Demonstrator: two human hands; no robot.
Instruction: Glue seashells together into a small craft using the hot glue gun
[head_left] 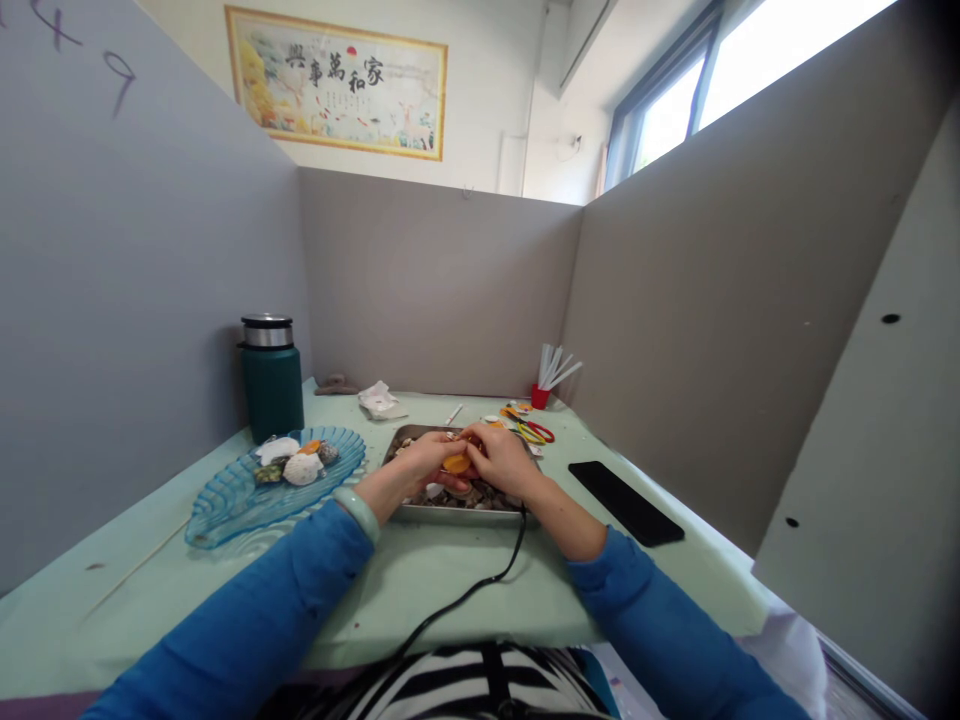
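My left hand and my right hand meet over a metal tray filled with small shells or shell pieces. Between them is a flat, rounded orange shell, with the fingers of both hands closed around it. My fingertips partly cover it, so its full outline is hidden. To the left, a blue ribbed, shell-shaped plate bears several shells, among them a white bumpy shell. A black cable runs from the tray's right side toward my lap.
A dark green bottle stands at the left partition. Behind the tray lie crumpled tissue, a white pen and scissors with red-yellow handles. A red cup holds white sticks. At right is a black flat slab.
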